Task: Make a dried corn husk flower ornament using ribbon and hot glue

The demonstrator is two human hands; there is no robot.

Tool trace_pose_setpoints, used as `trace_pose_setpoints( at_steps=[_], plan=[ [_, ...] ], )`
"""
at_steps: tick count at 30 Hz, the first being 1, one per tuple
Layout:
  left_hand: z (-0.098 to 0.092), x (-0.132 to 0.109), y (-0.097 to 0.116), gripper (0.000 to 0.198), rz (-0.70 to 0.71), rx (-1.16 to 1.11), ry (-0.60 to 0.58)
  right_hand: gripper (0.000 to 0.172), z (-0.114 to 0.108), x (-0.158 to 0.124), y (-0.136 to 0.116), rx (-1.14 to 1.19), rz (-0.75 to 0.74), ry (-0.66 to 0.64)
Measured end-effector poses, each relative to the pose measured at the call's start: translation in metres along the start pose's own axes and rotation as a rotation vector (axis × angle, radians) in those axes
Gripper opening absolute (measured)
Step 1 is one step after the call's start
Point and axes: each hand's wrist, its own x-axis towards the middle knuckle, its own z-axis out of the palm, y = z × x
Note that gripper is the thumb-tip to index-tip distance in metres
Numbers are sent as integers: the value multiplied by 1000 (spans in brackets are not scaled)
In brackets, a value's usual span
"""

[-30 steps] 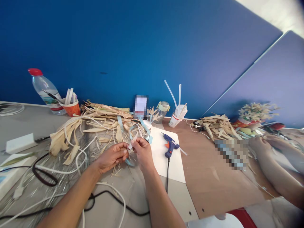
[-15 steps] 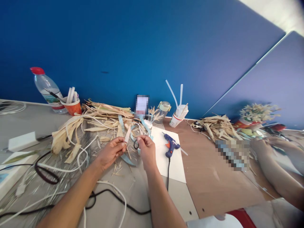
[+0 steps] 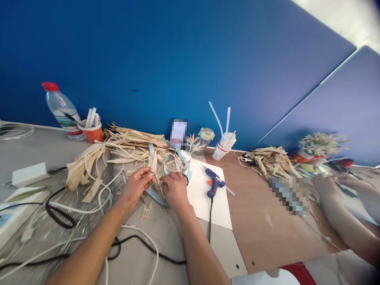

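In the head view my left hand [image 3: 138, 186] pinches a pale strip of dried corn husk [image 3: 154, 163] that stands up from its fingertips. My right hand [image 3: 175, 188] is close beside it on the right, its fingers curled. A black loop, like the handle of a small tool [image 3: 187, 179], shows at the outer edge of the right hand; the rest of that tool is hidden. Beneath and behind both hands lie more dried husks [image 3: 136, 140], a light blue ribbon [image 3: 157, 196] and thin husk scraps [image 3: 147, 211].
A blue glue gun [image 3: 213, 183] rests on a white board [image 3: 219, 217] to the right. Cups, a tilted bottle [image 3: 63, 113] and a lidded jar [image 3: 206, 136] stand along the blue wall. Cables [image 3: 148, 243] cross the table. Another person's hands [image 3: 326, 190] are at far right.
My right hand has turned palm-down and moved slightly left towards my left hand. The black loop has passed from its inner to its outer side. My left hand still pinches the husk strip.
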Motion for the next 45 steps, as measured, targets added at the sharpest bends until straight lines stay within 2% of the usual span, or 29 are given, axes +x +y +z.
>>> trace_pose_setpoints(
  at_steps=[6, 16, 19, 22, 26, 29, 32, 36, 40, 45],
  plan=[
    [0, 0, -2, 28, -19, -10, -5, 17, 9, 2, -10, -218, -95, -111],
    [0, -1, -2, 26, -30, 10, -17, 14, 15, 3, -10, -179, -55, -102],
    [0, 0, -2, 26, -23, 19, -14, 15, 12, 5, -8, -6, 30, 61],
    [0, -1, -2, 27, -20, 30, -26, 15, 4, 6, -1, 385, 196, 223],
    [5, -5, 1, 27, -32, 85, -37, 14, -8, 5, 6, 912, 397, 245],
    [9, -7, 2, 29, -56, 105, -30, 14, -13, 3, 4, 1124, 373, 266],
    [11, -7, 1, 31, -78, 93, -32, 12, -15, 2, -2, 1333, 349, 171],
    [11, -7, 0, 31, -90, 99, -51, 15, -16, 2, -6, 1459, 420, 109],
    [11, -7, -1, 31, -94, 100, -65, 23, -15, 2, -5, 1482, 483, 83],
    [10, -7, -3, 32, -105, 102, -73, 25, -15, 2, -4, 1489, 527, 62]
  ],
)
